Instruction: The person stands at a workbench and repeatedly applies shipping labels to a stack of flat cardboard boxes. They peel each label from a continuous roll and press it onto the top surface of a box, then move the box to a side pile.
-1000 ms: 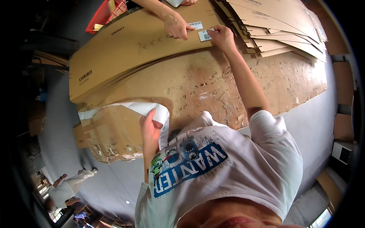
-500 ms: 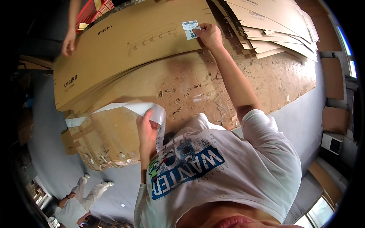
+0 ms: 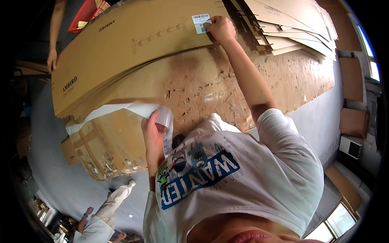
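Note:
My right hand (image 3: pixel 222 29) has its fingers curled, with the thumb against the right edge of a white printed label (image 3: pixel 199 23). The label lies on the top sheet of a stack of flat brown cardboard cartons (image 3: pixel 109 50), which bears a line drawing of a hook rack. Low in front of my body, my left hand (image 3: pixel 153 135) is closed around a long white strip of label backing paper (image 3: pixel 117 107). The strip trails leftward over the table edge, and part of it hangs down beside my shirt. Another person's hand (image 3: pixel 52 60) touches the stack's left end.
A worn cardboard-covered table (image 3: pixel 202 89) carries the stack. More flat cartons (image 3: pixel 291 30) lie fanned at the far right. A red plastic basket (image 3: pixel 84 17) stands behind the stack at the left. Another person (image 3: pixel 99 220) is on the grey floor at lower left.
The other person's hand at far left has come down onto the stack's edge. My right hand stays at the label, and my left keeps the strip. The person at lower left has changed stance.

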A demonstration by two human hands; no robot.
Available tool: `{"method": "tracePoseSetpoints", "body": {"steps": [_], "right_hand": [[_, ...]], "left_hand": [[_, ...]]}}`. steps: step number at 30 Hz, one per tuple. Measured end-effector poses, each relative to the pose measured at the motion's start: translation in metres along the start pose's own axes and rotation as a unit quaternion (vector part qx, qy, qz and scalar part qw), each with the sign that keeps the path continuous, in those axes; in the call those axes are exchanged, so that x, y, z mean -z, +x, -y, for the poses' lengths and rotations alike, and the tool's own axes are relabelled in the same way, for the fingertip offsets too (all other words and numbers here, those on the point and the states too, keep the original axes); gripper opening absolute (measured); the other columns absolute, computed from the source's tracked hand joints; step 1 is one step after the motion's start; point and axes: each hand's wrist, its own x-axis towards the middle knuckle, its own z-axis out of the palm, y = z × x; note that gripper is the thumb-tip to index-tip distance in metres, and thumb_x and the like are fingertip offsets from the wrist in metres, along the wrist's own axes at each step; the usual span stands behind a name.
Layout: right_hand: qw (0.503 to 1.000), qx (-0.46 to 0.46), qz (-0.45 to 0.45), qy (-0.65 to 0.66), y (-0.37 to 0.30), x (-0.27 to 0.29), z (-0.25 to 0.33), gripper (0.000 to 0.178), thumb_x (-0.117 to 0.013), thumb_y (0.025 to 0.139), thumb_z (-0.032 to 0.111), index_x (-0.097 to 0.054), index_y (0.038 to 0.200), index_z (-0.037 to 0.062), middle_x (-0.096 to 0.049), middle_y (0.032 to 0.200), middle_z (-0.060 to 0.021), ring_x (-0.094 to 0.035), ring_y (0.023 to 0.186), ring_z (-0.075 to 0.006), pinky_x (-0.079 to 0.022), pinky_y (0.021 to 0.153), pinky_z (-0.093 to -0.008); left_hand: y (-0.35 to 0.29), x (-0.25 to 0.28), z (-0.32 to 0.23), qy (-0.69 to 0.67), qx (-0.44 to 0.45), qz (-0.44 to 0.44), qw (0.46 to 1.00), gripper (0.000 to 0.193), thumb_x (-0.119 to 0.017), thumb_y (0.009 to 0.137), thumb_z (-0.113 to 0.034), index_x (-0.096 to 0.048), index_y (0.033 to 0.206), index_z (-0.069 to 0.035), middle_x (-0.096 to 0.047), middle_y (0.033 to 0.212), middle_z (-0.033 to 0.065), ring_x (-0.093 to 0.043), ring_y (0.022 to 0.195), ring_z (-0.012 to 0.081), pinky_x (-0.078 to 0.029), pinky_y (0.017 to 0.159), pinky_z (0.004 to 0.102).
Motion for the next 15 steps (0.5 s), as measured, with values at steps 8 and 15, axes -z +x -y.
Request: {"method": "tracePoseSetpoints", "body": {"steps": [8,15], "right_hand": [[0.993,0.039,-0.007,-0.113,-0.007,0.001,0.016,0.033,-0.066,0.074,0.040,-0.069,0.097,0.0162,-0.066,0.102,-0.0135,-0.063,0.094,-0.0308,-0.051,0.080,-0.0419],[0.966,0.103,-0.048,-0.232,-0.007,0.031,-0.012,0.046,-0.059,0.082,0.046,-0.057,0.109,0.0091,-0.061,0.109,-0.0128,-0.060,0.100,-0.0318,-0.050,0.079,-0.0417]], "left_hand": [[-0.002,0.007,0.005,-0.020,-0.017,0.003,1.000,0.019,-0.060,0.083,-0.007,-0.057,0.100,0.000,-0.063,0.092,0.0079,-0.063,0.082,0.0189,-0.052,0.070,0.0313],[-0.030,0.010,-0.002,-0.053,-0.047,0.033,0.997,0.019,-0.063,0.081,-0.009,-0.061,0.098,0.000,-0.064,0.087,0.0068,-0.063,0.076,0.0161,-0.051,0.065,0.0278]]}}
